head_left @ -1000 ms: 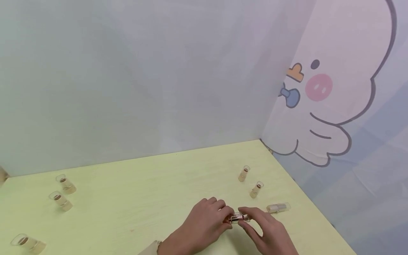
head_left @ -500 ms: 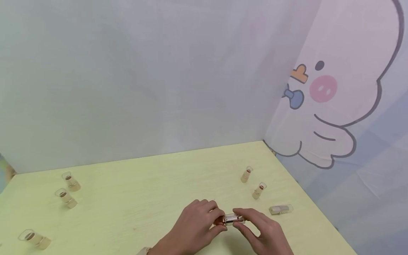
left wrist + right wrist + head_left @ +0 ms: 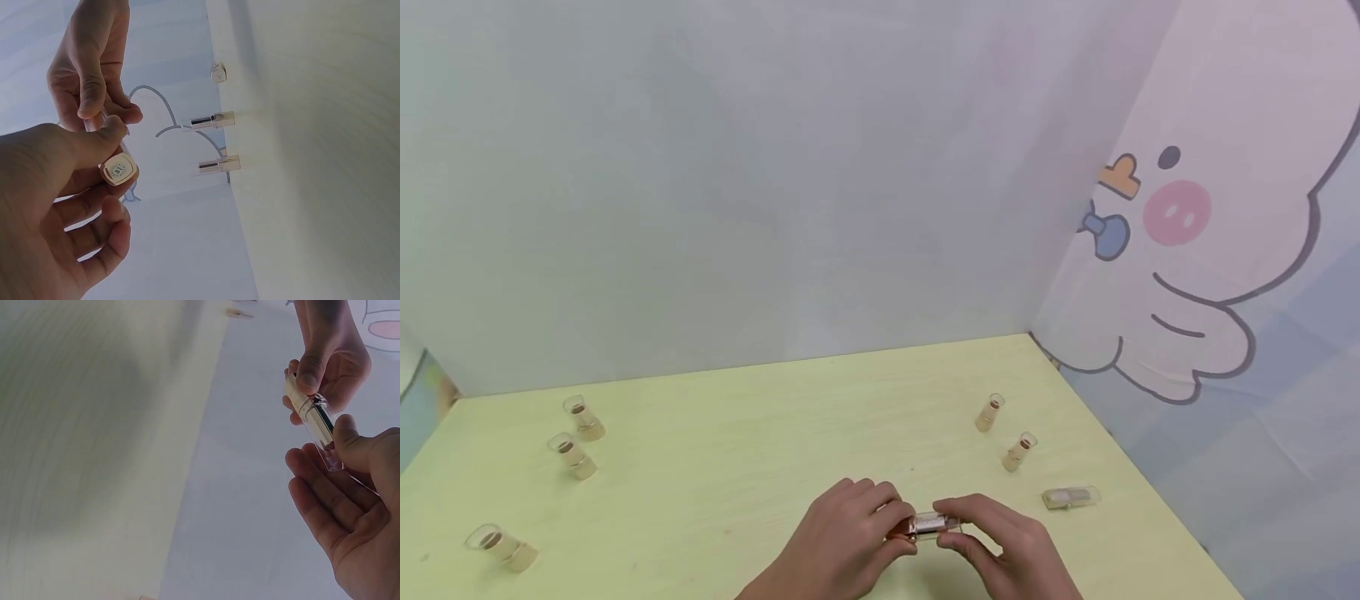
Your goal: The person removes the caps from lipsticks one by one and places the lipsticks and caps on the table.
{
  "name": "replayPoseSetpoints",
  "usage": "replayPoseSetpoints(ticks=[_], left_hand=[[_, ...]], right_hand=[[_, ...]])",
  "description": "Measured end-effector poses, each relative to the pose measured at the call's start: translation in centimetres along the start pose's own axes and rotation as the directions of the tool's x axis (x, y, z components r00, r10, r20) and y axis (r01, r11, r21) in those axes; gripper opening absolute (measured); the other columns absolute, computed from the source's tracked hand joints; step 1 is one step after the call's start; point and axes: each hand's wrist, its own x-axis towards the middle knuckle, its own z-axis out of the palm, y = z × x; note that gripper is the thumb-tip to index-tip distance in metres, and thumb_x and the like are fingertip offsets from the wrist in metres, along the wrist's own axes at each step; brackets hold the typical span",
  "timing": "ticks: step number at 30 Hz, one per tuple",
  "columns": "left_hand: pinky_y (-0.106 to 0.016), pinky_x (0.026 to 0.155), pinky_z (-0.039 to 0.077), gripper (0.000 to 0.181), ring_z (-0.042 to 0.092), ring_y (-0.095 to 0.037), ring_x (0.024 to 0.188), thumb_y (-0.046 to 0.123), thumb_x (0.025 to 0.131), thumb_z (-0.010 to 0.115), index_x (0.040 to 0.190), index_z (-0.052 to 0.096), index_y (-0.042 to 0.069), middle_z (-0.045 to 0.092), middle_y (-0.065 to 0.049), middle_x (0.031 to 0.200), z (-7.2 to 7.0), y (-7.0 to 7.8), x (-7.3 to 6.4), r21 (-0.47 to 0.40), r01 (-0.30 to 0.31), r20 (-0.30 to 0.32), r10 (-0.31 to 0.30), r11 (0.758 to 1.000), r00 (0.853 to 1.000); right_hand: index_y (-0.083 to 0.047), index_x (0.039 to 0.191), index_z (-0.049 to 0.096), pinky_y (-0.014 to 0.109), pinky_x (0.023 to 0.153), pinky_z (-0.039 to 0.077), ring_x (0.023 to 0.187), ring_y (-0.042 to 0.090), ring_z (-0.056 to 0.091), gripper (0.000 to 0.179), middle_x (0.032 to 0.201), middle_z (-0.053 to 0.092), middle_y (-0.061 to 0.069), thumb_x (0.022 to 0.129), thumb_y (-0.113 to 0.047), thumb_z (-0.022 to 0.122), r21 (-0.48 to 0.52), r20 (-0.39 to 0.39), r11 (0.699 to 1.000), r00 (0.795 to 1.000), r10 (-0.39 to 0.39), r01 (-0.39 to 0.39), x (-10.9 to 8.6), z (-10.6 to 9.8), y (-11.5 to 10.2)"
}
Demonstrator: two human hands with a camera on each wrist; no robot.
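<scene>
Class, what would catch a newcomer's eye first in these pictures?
Probably the large cartoon figure on the backdrop at right. Low in the head view, the left hand and right hand hold a clear-capped lipstick. Six more lipsticks dot the yellow table, left and right.

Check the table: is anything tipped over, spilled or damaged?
One lipstick lies on its side near the right edge of the table; odd, since the five others there stand upright. No spill shows, nor clear damage to the tube between the left hand and right hand.
</scene>
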Motion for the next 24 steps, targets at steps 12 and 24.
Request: replayPoseSetpoints(ticks=[12,24], left_hand=[[-0.006,0.071,0.037,0.025,0.045,0.003,0.068,0.032,0.080,0.090,0.087,0.069,0.021,0.057,0.016,0.081,0.0,-0.2,-0.6,-0.141,0.054,-0.045,-0.061,0.989,0.997],[-0.004,0.067,0.030,0.025,0.039,0.002,0.065,0.035,0.080,0.090,0.087,0.071,0.021,0.053,0.013,0.078,-0.6,-0.5,-0.9,-0.110,0.032,-0.043,-0.037,0.993,0.998]], right_hand=[[-0.010,0.124,0.070,0.010,0.080,0.057,0.091,0.002,0.070,0.034,0.103,0.076,0.000,0.091,-0.010,0.078,0.090,-0.043,0.996,0.999,-0.020,0.024,0.2,0.7,0.2],[-0.007,0.123,0.072,0.010,0.077,0.057,0.088,0.003,0.071,0.029,0.104,0.075,0.004,0.095,-0.012,0.074,0.102,-0.052,0.992,0.996,-0.070,0.075,0.8,1.2,0.1]])
